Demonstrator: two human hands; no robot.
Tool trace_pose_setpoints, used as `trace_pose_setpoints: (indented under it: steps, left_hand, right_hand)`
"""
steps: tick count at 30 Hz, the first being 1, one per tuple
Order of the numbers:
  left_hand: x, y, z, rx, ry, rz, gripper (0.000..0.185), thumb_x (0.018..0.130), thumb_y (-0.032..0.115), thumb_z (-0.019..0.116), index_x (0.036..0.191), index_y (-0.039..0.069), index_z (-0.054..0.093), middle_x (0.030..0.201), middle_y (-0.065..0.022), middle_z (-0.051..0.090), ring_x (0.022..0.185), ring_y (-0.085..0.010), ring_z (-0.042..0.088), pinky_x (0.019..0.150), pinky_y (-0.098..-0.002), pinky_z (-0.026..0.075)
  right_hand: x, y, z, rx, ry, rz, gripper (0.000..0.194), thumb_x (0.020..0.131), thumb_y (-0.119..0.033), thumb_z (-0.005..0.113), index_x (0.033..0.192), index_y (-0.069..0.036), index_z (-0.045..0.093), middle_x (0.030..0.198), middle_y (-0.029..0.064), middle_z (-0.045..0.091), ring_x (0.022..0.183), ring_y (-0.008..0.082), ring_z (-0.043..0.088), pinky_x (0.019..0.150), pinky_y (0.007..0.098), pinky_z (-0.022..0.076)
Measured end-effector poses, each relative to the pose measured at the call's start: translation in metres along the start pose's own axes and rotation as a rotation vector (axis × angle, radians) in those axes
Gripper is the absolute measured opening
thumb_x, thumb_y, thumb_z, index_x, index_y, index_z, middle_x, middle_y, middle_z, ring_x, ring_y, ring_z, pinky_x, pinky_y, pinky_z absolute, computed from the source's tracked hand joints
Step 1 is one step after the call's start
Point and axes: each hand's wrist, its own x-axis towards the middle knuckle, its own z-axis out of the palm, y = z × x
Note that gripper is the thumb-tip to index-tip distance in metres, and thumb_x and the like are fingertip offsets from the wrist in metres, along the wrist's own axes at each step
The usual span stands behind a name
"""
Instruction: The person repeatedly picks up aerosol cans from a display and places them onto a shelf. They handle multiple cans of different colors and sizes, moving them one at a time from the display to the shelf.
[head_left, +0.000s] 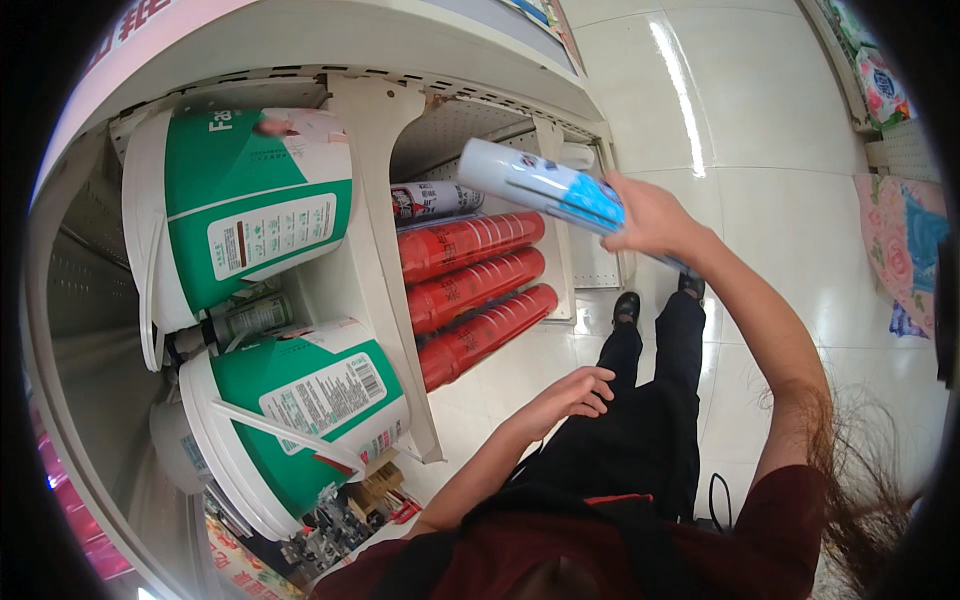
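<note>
My right hand (656, 214) grips one end of a white and blue cylindrical can (544, 184), held tilted in front of the shelf. Below and left of it, several red cylindrical cans (480, 281) lie side by side in the picture, next to a white printed can (442, 201). My left hand (576, 397) is in front of my dark clothing, fingers loosely apart, with nothing in it.
Two green and white plastic buckets (255, 202) with lids and handles stand on the store shelf (386, 285) at left. Smaller containers sit between and behind them. Glossy floor tiles (645, 90) lie below, and another shelf with packaged goods (885, 86) is at right.
</note>
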Motion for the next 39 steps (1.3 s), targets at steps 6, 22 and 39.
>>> trace_pose_setpoints:
  steps: [6,22,39]
  left_hand:
    - [0.006,-0.011,0.032,-0.031,0.068,-0.075,0.04,0.103,0.033,0.047,0.133,0.007,0.051,0.112,-0.0057,0.058,0.101,-0.0143,0.059,0.093,-0.0294,0.047]
    - [0.006,-0.043,0.016,-0.187,0.38,-0.046,0.038,0.101,0.03,0.052,0.13,0.006,0.054,0.109,-0.0055,0.06,0.098,-0.013,0.06,0.09,-0.0292,0.047]
    - [0.007,-0.055,0.01,-0.195,0.45,-0.03,0.041,0.099,0.032,0.054,0.13,0.004,0.053,0.108,-0.0072,0.061,0.097,-0.0152,0.061,0.089,-0.0304,0.048]
  right_hand:
    - [0.079,-0.021,0.014,0.035,0.041,-0.305,0.069,0.059,-0.018,0.075,0.122,-0.003,0.049,0.109,0.0222,0.06,0.105,0.0407,0.057,0.091,0.0452,0.0468]
    - [0.206,-0.059,0.117,0.48,-0.176,-0.367,0.082,0.063,-0.008,0.076,0.138,-0.009,0.042,0.125,0.0199,0.057,0.118,0.0372,0.053,0.101,0.0405,0.045]
    - [0.217,-0.021,0.146,0.222,-0.327,-0.22,0.102,0.065,0.013,0.06,0.154,-0.013,0.019,0.144,0.0237,0.041,0.135,0.0384,0.04,0.114,0.0389,0.0333]
